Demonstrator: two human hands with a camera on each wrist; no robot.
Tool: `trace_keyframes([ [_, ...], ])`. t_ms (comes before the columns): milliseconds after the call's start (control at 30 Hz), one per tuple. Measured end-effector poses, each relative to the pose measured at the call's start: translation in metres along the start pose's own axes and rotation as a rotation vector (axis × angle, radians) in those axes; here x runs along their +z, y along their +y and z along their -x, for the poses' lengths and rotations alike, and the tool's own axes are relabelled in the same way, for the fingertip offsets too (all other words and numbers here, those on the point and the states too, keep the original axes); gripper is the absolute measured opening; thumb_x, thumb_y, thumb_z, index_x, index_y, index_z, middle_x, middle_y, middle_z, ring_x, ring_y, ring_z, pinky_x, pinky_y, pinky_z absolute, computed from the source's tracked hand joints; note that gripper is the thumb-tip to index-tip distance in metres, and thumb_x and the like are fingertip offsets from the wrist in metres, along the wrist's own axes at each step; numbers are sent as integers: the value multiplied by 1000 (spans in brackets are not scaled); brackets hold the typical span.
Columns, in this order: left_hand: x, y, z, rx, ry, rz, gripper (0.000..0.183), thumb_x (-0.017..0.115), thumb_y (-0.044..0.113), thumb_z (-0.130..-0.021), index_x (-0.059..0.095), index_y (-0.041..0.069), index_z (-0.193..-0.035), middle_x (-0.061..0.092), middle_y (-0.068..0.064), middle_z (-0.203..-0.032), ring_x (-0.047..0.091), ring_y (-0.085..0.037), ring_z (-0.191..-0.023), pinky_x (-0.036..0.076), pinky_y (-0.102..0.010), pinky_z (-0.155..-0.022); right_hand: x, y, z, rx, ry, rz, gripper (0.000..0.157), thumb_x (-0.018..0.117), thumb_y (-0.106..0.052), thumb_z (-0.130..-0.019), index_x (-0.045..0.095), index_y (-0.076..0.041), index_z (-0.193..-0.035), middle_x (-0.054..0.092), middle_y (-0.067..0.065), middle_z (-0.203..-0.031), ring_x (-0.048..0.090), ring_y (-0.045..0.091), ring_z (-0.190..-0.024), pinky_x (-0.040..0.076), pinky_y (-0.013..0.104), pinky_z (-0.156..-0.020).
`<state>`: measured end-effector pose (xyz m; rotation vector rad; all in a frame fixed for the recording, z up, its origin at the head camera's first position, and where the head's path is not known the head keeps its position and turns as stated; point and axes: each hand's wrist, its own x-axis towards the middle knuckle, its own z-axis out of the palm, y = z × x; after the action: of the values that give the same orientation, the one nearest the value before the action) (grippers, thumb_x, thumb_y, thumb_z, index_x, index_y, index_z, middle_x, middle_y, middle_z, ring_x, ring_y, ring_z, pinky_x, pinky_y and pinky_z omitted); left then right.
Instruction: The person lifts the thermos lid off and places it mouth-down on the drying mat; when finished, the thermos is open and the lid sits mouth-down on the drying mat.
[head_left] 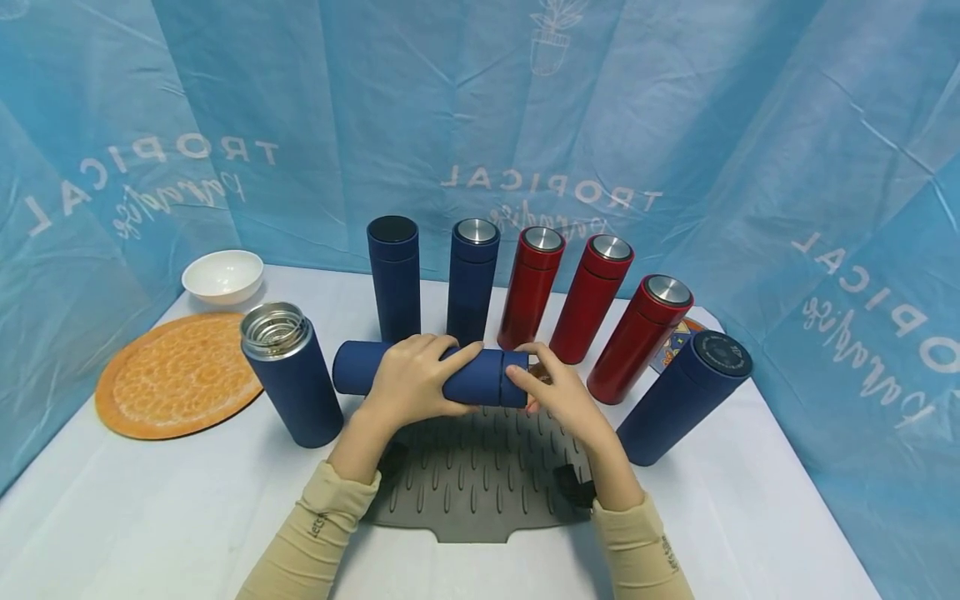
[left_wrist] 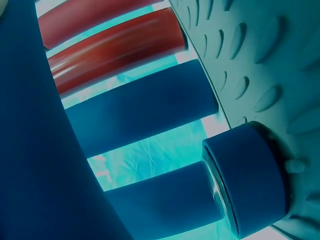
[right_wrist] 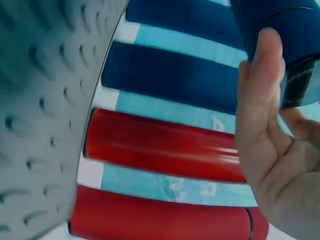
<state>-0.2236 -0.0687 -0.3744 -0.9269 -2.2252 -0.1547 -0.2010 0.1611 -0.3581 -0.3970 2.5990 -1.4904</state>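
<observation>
A blue thermos (head_left: pixel 480 375) lies sideways in the air over the grey mat, held between both hands. My left hand (head_left: pixel 416 375) grips its body from above, the thumb along the near side. My right hand (head_left: pixel 562 392) holds the right end, its thumb on the band past the seam. In the right wrist view that end of the thermos (right_wrist: pixel 280 25) meets the thumb, and part of the end face is hidden by fingers. An uncapped blue thermos (head_left: pixel 296 392) with a steel mouth stands left. A short blue cap (left_wrist: pixel 250 175) sits by the mat, seen from the left wrist.
Behind the hands stand two blue thermoses (head_left: pixel 470 283) and three red ones (head_left: pixel 528 292). Another blue thermos (head_left: pixel 678 400) with a dark printed top is at right. A white bowl (head_left: pixel 222 279) and a round orange mat (head_left: pixel 180 375) lie left. The ridged grey mat (head_left: pixel 480 475) is below the hands.
</observation>
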Motion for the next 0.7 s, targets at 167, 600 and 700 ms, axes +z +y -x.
trace_keyframes([
  [167, -1, 0, 0, 18, 15, -48, 78, 75, 63, -57, 61, 22, -121, 66, -9, -99, 63, -26, -85, 53, -40, -77, -2, 6, -2, -79, -47, -153, 41, 56, -29, -90, 45, -17, -128, 56, 18, -102, 57, 27, -79, 49, 42, -74],
  [600, -4, -1, 1, 13, 10, -81, 79, 75, 65, -57, 60, 23, -122, 66, -8, -100, 63, -26, -85, 53, -39, -77, -1, 16, -5, -255, -31, -147, 50, 66, -15, -82, 48, -17, -129, 53, 15, -111, 55, 30, -95, 52, 40, -77],
  [700, -4, -1, 1, 11, 18, -77, 79, 75, 65, -56, 60, 23, -122, 67, -8, -99, 63, -25, -85, 53, -39, -77, -1, 19, -5, -315, -13, -82, 52, 69, -15, -80, 49, -17, -128, 54, 12, -113, 54, 27, -98, 49, 46, -81],
])
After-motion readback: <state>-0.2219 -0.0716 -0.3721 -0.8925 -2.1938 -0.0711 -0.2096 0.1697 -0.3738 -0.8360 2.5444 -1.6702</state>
